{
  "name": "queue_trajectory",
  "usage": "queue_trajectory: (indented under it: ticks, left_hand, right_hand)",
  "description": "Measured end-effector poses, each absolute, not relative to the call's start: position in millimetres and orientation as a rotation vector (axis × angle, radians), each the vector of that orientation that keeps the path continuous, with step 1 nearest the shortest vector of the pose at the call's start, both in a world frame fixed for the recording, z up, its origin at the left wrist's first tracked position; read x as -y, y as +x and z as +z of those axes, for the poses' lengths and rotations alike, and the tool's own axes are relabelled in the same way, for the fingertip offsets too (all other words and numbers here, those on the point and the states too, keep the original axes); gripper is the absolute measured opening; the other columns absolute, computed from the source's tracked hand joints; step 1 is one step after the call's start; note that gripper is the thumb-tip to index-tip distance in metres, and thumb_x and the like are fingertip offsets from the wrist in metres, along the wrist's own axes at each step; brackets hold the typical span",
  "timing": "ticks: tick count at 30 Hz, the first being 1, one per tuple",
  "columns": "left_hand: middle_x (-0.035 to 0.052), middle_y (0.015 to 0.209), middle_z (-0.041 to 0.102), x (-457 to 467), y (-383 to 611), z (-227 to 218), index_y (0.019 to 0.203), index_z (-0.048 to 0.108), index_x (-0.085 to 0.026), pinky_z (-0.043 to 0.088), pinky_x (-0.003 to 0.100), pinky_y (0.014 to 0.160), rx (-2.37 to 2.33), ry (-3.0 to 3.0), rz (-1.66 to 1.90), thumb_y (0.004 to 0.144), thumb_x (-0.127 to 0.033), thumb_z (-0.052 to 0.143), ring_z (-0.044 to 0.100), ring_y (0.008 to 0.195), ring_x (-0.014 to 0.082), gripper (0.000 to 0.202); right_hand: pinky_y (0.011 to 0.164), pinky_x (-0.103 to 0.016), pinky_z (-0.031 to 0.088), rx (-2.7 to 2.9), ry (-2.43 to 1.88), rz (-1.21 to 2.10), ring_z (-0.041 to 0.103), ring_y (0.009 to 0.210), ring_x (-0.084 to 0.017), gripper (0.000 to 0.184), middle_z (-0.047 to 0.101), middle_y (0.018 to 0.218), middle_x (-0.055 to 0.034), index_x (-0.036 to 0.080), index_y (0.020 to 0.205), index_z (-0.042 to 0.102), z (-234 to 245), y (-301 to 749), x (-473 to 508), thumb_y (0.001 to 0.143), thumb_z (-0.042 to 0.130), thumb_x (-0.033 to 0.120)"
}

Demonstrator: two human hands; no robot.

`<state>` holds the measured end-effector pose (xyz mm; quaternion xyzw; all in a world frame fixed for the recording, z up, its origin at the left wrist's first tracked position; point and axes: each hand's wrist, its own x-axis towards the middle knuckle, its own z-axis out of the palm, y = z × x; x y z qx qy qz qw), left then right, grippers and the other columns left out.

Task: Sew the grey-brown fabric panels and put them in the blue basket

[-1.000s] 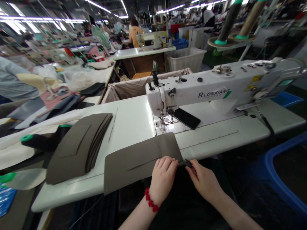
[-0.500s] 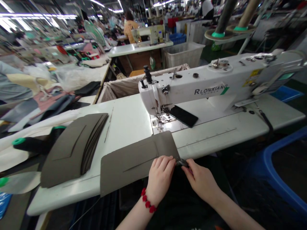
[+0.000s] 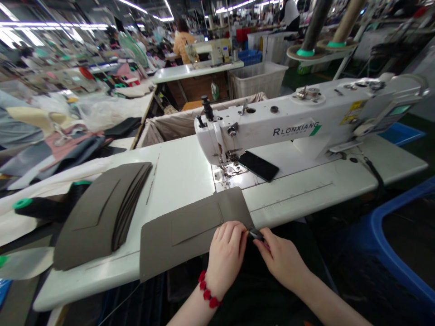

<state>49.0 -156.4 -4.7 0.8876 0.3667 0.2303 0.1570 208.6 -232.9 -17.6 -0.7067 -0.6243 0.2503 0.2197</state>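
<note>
At the near edge of the white sewing tabletop, a grey-brown panel lies flat, overhanging slightly toward the person. Left hand: fingers curled closed over the panel's near corner, pinning it. Right hand: thumb and forefinger pinch a small dark pointed piece, unclear what, tight against that corner. Working close together keeps the edge flat and controlled. Stacked panels lie further left.
</note>
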Motion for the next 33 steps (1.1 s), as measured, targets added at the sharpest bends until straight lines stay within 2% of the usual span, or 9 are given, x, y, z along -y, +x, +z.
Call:
queue_trajectory:
  ticks: [7,10,12,15,18,22,25,29,33]
  left_hand:
    - [0.0062,0.112,0.06,155.5,33.2,7.0,0.101,0.057,-0.022,0.045,0.038,0.094,-0.858,2.445,0.624,0.096,-0.018,0.049,0.054,0.106,0.0204,0.01]
    - [0.0038,0.13,0.054,132.3,1.3,21.6,0.099,0.061,-0.024,0.04,0.038,0.105,-0.796,2.458,0.578,0.098,-0.022,0.044,0.048,0.123,0.0206,0.017]
    - [0.0024,0.144,0.043,109.3,-26.3,26.3,0.113,0.06,-0.027,0.035,0.04,0.111,-0.999,2.488,0.531,0.1,-0.028,0.039,0.04,0.133,0.022,0.025]
    - [0.0107,0.151,0.034,78.8,-63.0,24.0,0.145,0.033,-0.025,0.032,0.047,0.111,-1.381,2.564,0.374,0.093,-0.05,0.05,0.034,0.137,0.0295,0.06]
    - [0.0172,0.136,0.049,65.6,-81.6,21.9,0.146,0.031,-0.018,0.039,0.048,0.102,-1.548,2.632,0.236,0.08,-0.064,0.061,0.046,0.126,0.0346,0.085]
    - [0.0112,0.1,0.063,67.7,-83.9,32.5,0.107,0.057,-0.017,0.045,0.04,0.082,-1.568,2.462,0.148,0.074,-0.061,0.068,0.059,0.096,0.0308,0.056]
    - [0.0024,0.086,0.062,69.9,-93.4,49.8,0.086,0.055,-0.021,0.045,0.031,0.07,-1.383,2.191,0.224,0.084,-0.053,0.059,0.06,0.08,0.022,0.033]
    - [-0.0032,0.087,0.065,52.5,-145.0,89.0,0.1,0.054,-0.023,0.048,0.024,0.065,-1.374,1.792,0.486,0.085,-0.054,0.058,0.062,0.078,0.0174,0.035]
    - [-0.0025,0.102,0.066,1.0,-219.5,128.3,0.125,0.047,-0.019,0.049,0.024,0.074,-1.68,1.742,0.811,0.091,-0.054,0.051,0.063,0.087,0.0146,0.05]
  right_hand:
    - [0.052,-0.026,0.031,1.705,-1.988,0.591,0.062,0.061,-0.017,0.027,0.062,0.068,0.0009,0.022,0.088,0.05,-22.3,207.2,230.8,0.102,0.03,0.034]
    - [0.053,-0.025,0.035,1.624,-1.973,0.563,0.062,0.059,-0.015,0.023,0.061,0.067,0.0027,0.022,0.095,0.052,-23.2,215.3,233.9,0.101,0.034,0.036]
    - [0.054,-0.025,0.038,1.608,-1.941,0.534,0.062,0.059,-0.015,0.024,0.061,0.068,0.0034,0.022,0.106,0.053,-23.6,218.3,236.1,0.099,0.04,0.04]
    - [0.057,-0.024,0.042,1.698,-1.872,0.505,0.064,0.062,-0.015,0.04,0.063,0.07,0.0039,0.024,0.132,0.046,-25.0,214.0,236.4,0.095,0.047,0.042]
    - [0.056,-0.025,0.044,1.824,-1.833,0.486,0.064,0.059,-0.015,0.057,0.064,0.069,0.0041,0.027,0.149,0.029,-28.0,202.6,233.2,0.095,0.046,0.035]
    - [0.059,-0.028,0.048,1.97,-1.72,0.473,0.064,0.063,-0.018,0.071,0.068,0.077,-0.0008,0.023,0.154,0.016,-39.0,192.3,231.9,0.089,0.044,0.018]
    - [0.066,-0.03,0.052,2.101,-1.555,0.469,0.066,0.073,-0.02,0.081,0.071,0.091,-0.0055,0.023,0.154,0.016,-57.4,193.6,236.8,0.08,0.044,0.01]
    - [0.065,-0.028,0.055,2.153,-1.57,0.493,0.067,0.067,-0.019,0.084,0.072,0.084,-0.0021,0.032,0.15,0.031,-85.4,203.9,249.5,0.071,0.047,0.007]
    - [0.067,-0.027,0.058,2.184,-1.552,0.536,0.07,0.073,-0.019,0.083,0.074,0.092,-0.0012,0.037,0.144,0.041,-97.4,217.3,263.8,0.068,0.047,0.003]
